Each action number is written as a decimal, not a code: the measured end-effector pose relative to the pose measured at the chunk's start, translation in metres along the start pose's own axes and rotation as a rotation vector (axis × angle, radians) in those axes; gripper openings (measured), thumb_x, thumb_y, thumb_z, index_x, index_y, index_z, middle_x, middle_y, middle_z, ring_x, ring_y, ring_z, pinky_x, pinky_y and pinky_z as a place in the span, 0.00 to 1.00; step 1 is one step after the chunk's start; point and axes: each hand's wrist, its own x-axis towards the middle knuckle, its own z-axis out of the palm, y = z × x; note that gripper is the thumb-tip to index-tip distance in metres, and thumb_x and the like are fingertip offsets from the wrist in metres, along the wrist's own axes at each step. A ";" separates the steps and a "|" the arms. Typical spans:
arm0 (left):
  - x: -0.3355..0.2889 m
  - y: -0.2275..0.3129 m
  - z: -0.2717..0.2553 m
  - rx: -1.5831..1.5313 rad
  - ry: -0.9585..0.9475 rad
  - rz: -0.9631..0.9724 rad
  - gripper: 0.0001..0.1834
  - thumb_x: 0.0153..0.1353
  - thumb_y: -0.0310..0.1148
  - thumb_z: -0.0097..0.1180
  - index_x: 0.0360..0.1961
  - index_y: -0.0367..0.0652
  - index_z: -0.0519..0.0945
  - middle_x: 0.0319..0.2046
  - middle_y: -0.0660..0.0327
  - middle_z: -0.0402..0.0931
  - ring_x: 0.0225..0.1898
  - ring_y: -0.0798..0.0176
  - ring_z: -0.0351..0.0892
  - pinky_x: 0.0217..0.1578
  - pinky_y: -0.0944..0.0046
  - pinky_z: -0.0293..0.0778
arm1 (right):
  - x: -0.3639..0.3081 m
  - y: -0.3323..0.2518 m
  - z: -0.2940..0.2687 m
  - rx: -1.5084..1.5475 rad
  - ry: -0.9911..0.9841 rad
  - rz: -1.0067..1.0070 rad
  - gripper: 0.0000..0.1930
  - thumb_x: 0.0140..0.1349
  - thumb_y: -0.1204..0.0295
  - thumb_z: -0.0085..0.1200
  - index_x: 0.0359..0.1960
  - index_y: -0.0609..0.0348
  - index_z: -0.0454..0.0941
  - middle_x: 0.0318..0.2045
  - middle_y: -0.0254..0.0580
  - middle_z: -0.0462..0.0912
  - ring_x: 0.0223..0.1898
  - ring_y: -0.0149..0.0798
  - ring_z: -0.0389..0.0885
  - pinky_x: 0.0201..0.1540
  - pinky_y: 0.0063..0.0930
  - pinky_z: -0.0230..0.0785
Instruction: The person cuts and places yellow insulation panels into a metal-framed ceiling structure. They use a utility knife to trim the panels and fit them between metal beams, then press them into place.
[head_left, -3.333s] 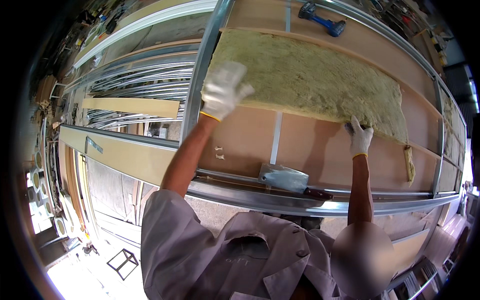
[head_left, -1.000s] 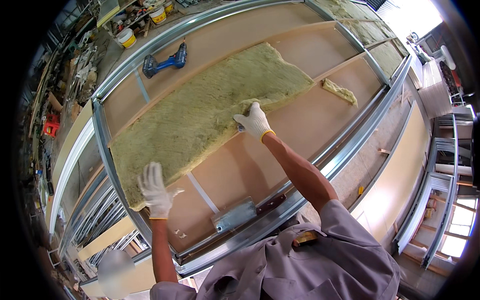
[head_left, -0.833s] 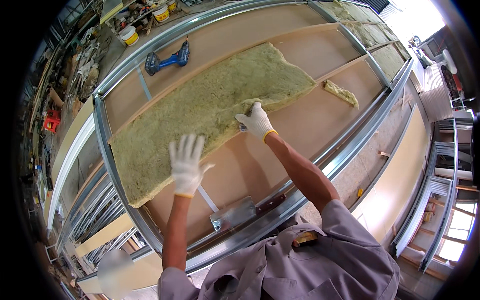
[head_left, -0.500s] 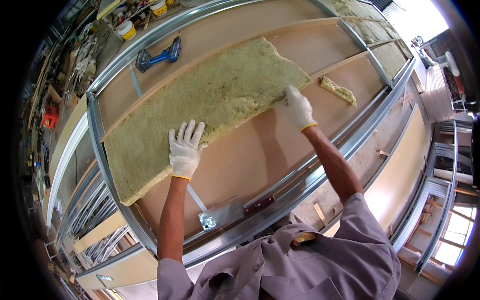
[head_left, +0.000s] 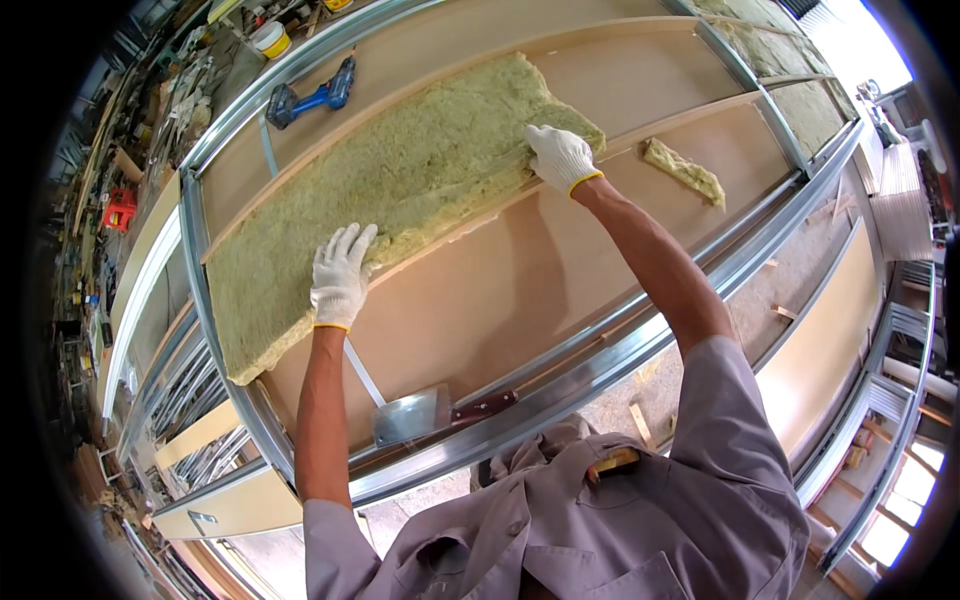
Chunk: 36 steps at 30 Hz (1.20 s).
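A yellow-green mineral wool insulation batt (head_left: pixel 400 150) lies along a metal-framed panel, its near edge ragged and following a wooden batten. My left hand (head_left: pixel 341 277), in a white knitted glove with a yellow cuff, rests on the batt's near edge, fingers extended and slightly apart. Farther right, my gloved right hand (head_left: pixel 562 158) is curled into a fist against the batt's top near its right end; the fingertips are hidden. A torn strip of mineral wool (head_left: pixel 685 172) lies apart on the board (head_left: pixel 470 290) to the right.
A blue cordless drill (head_left: pixel 312 95) lies on the board beyond the batt. Nearest me, a cleaver with a broad blade (head_left: pixel 412 416) and dark handle rests beside the metal frame rail (head_left: pixel 560 385). A white-and-yellow bucket (head_left: pixel 271 40) and a red crate (head_left: pixel 119 208) stand outside the frame.
My right hand has moved left along the batt from its near right edge onto its top. My left hand remains on the near edge. The whole view has shifted slightly.
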 end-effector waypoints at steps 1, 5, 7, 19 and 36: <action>0.001 -0.003 0.002 -0.015 0.013 0.008 0.39 0.59 0.36 0.67 0.73 0.63 0.68 0.69 0.58 0.70 0.70 0.51 0.67 0.67 0.46 0.65 | 0.000 0.003 0.001 0.000 -0.014 -0.014 0.16 0.57 0.67 0.60 0.46 0.56 0.74 0.41 0.51 0.84 0.43 0.60 0.85 0.42 0.55 0.78; 0.013 -0.020 0.014 -0.035 -0.014 0.017 0.36 0.61 0.40 0.67 0.72 0.66 0.70 0.69 0.57 0.70 0.69 0.49 0.68 0.65 0.43 0.65 | 0.011 0.006 0.003 -0.018 -0.072 -0.040 0.13 0.56 0.70 0.61 0.43 0.55 0.78 0.38 0.54 0.86 0.43 0.60 0.86 0.41 0.56 0.78; 0.019 -0.023 0.013 -0.034 -0.036 0.019 0.37 0.62 0.41 0.67 0.72 0.65 0.69 0.70 0.57 0.70 0.70 0.48 0.67 0.66 0.42 0.64 | 0.020 0.010 0.014 -0.027 -0.058 -0.062 0.13 0.55 0.70 0.61 0.43 0.56 0.79 0.37 0.55 0.86 0.43 0.61 0.86 0.42 0.57 0.78; 0.023 0.055 -0.040 -0.219 0.147 0.188 0.36 0.67 0.45 0.61 0.74 0.51 0.67 0.71 0.55 0.70 0.72 0.49 0.66 0.73 0.40 0.55 | 0.018 -0.024 -0.045 0.043 -0.270 -0.185 0.22 0.55 0.63 0.59 0.52 0.54 0.82 0.41 0.52 0.88 0.47 0.60 0.85 0.48 0.49 0.78; 0.087 0.043 0.025 -0.150 0.087 0.329 0.29 0.63 0.35 0.61 0.67 0.63 0.76 0.68 0.67 0.74 0.69 0.54 0.70 0.65 0.46 0.67 | 0.056 -0.090 0.017 -0.104 -0.451 -0.415 0.13 0.54 0.68 0.60 0.42 0.53 0.84 0.40 0.51 0.87 0.45 0.59 0.85 0.46 0.53 0.78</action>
